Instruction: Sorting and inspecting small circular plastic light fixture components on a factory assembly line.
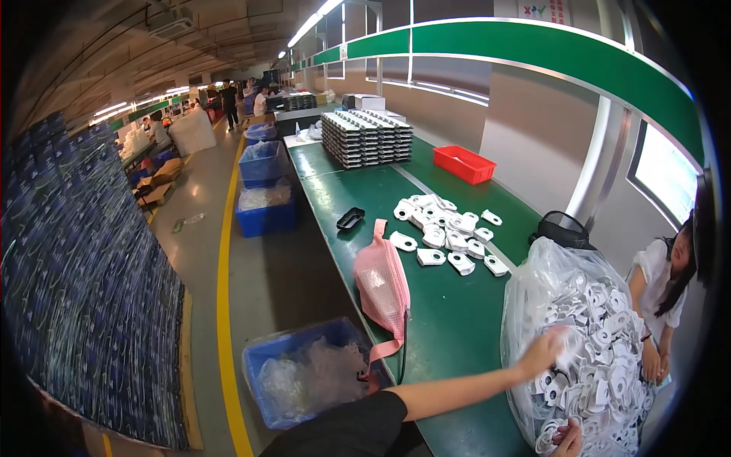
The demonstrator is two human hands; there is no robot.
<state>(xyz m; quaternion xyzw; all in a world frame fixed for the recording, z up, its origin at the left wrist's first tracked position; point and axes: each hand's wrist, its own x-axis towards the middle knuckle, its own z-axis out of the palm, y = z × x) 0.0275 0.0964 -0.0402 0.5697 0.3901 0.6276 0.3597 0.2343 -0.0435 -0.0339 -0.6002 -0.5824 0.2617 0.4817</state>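
Note:
A large clear plastic bag (525, 282), full of white plastic parts (601, 335) with round holes, stands at the right of the green bench. My left hand (542, 355) reaches over the bag from the left, its fingers closed on a white plastic part (569, 347); both are blurred. At the lower edge, my right hand (567, 439) has curled fingers against another white plastic part (547, 439) at the bag's near side. More white parts (455, 241) lie loosely spread on the bench beyond the bag.
On the bench (457, 343) lie a pink bag (382, 282), a small black tray (350, 218), a red bin (464, 164) and stacked trays (365, 139). Blue bins (266, 209) line the aisle; one (263, 407) holds clear plastic. A co-worker's hands (656, 362) are right of the bag.

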